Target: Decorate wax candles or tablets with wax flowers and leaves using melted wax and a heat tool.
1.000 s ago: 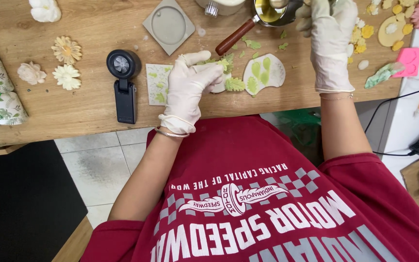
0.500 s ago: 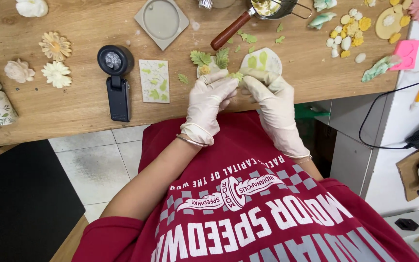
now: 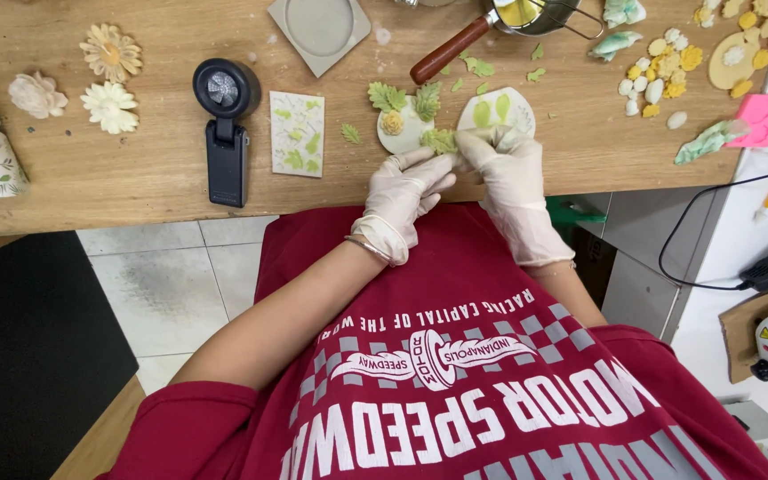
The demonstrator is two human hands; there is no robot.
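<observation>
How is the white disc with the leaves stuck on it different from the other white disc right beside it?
The left disc carries raised green leaf pieces and a yellowish flower; the right disc shows only flat green leaf shapes. The left disc lies fully in view; the gloved right hand partly covers the right disc. Both are round, white, and on the wooden table.

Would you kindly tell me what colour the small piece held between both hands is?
The leaf-shaped piece is light green, seen in the head view.
</observation>
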